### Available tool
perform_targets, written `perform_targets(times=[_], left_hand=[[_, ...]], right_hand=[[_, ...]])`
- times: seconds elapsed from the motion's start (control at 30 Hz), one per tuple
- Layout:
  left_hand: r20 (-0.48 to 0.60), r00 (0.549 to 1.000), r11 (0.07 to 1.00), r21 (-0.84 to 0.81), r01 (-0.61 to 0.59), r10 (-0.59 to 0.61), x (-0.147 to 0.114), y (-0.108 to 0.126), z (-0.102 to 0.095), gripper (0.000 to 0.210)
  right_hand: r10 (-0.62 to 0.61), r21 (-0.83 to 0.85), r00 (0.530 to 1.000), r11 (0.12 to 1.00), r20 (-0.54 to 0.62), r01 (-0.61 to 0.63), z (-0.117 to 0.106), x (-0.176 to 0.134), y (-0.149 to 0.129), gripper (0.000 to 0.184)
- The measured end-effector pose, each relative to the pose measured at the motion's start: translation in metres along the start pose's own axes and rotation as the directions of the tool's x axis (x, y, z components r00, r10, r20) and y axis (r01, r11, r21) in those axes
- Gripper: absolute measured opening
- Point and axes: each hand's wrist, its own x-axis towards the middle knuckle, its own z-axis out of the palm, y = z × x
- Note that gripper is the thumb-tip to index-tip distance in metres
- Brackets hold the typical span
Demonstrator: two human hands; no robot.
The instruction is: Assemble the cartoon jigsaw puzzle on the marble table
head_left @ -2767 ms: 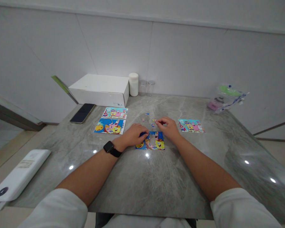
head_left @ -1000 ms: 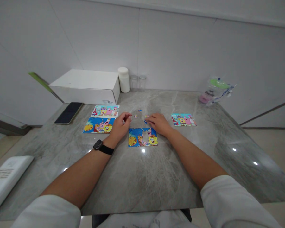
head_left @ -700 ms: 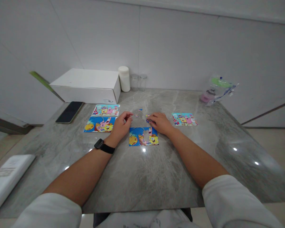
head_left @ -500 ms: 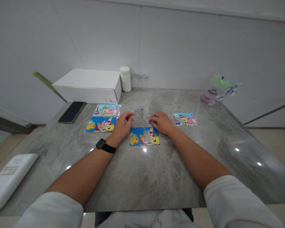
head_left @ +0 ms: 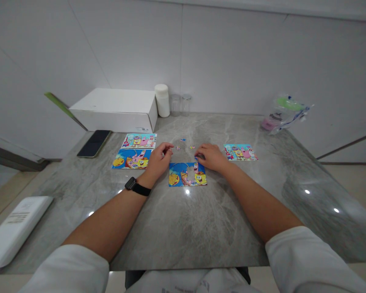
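A small jigsaw puzzle (head_left: pixel 174 179) with blue, yellow and pink cartoon figures lies flat between my hands, with a gap in its middle right where the grey table shows. Just behind its right corner, the fingers of my right hand (head_left: pixel 212 157) are closed on a small blue puzzle piece (head_left: pixel 196 158), mostly hidden by the fingertips. My left hand (head_left: pixel 160 158) rests at the puzzle's upper left, fingers loosely curled, thumb and forefinger apart, nothing seen between them. Beyond lie a blue-and-white piece (head_left: pixel 183 140), a pinkish piece (head_left: pixel 178 148) and a yellow-pink piece (head_left: pixel 192 147).
Left of my left hand are a blue picture card (head_left: pixel 131 158) and a light-blue one (head_left: pixel 139 141). Another picture puzzle (head_left: pixel 240 152) lies right. Around them stand a phone (head_left: pixel 94 143), a white box (head_left: pixel 112 120), a white bottle (head_left: pixel 162 101), glass jars (head_left: pixel 180 105) and a plastic bag (head_left: pixel 285 116).
My right hand has shifted slightly right, away from the loose pieces, and the yellow-pink piece shows more fully. My left hand stays almost still. The whole view has moved a little.
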Motion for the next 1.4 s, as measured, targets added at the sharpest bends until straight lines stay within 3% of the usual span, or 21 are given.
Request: perform_targets(times=[0.43,0.53,0.6,0.67,0.77,0.83,0.9,1.07,1.23,1.4], left_hand=[[0.0,1.0,1.0,0.022,-0.014,0.014,0.0,-0.002,0.001,0.021],[0.0,1.0,1.0,0.016,-0.018,0.018,0.0,-0.003,0.001,0.021],[-0.006,1.0,1.0,0.009,-0.025,0.025,0.0,-0.003,0.001,0.02],[-0.009,0.999,0.999,0.014,-0.035,0.035,0.0,-0.003,0.001,0.02],[0.017,0.996,0.996,0.024,-0.088,0.088,-0.002,0.003,0.001,0.02],[0.06,0.987,0.989,0.006,-0.148,0.147,-0.004,0.01,0.001,0.018],[0.112,0.976,0.982,-0.025,-0.187,0.189,-0.007,0.018,0.001,0.016],[0.185,0.966,0.983,-0.072,-0.168,0.179,-0.009,0.027,0.004,0.024],[0.183,0.979,0.995,-0.071,-0.076,0.088,-0.008,0.022,0.005,0.025],[0.185,0.978,0.993,-0.085,-0.084,0.098,-0.008,0.02,0.006,0.026]], right_hand=[[0.082,0.01,0.993,0.997,-0.086,-0.082,0.006,0.001,0.0,0.016],[0.095,0.092,0.987,0.992,-0.127,-0.083,0.011,0.003,0.002,0.012],[0.118,0.244,0.982,0.966,-0.145,-0.08,0.013,0.005,0.003,0.006],[0.17,0.478,0.974,0.875,-0.152,-0.078,0.013,0.007,0.0,0.003],[0.24,0.805,0.961,0.593,-0.135,-0.035,0.009,0.01,-0.012,0.018],[0.241,0.901,0.964,0.434,-0.116,0.0,0.006,0.01,-0.024,0.028],[0.227,0.927,0.969,0.375,-0.099,0.007,0.004,0.008,-0.037,0.027],[0.181,0.926,0.983,0.377,-0.04,-0.032,0.004,0.002,-0.055,0.022],[0.241,0.928,0.969,0.37,-0.054,-0.04,0.006,0.004,-0.049,0.027],[0.242,0.911,0.967,0.412,-0.077,-0.031,0.005,0.004,-0.049,0.026]])
